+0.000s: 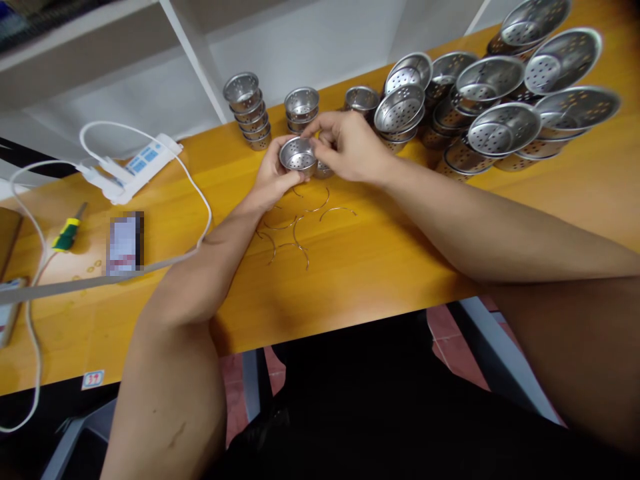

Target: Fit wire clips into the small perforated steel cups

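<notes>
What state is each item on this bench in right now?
small strainer cup: upright, cupped in left hand
right hand: fingers pinched at the cup's rim
wire rings: loose, scattered on the table
cup stacks: nested, upright
wide strainer baskets: piled, tilted
screwdriver: lying flat
power strip: a plug inserted

The left hand [273,175] holds a perforated steel cup [298,155] while the right hand [347,145] pinches its rim above loose wire rings [295,223].

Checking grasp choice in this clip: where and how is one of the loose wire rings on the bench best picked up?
Pinch the wire ring at the crest of its arc, fingers coming from above. It lies flat on the table, thin and open-ended, apart from the others, so a top-down pinch probably suits it.
</notes>
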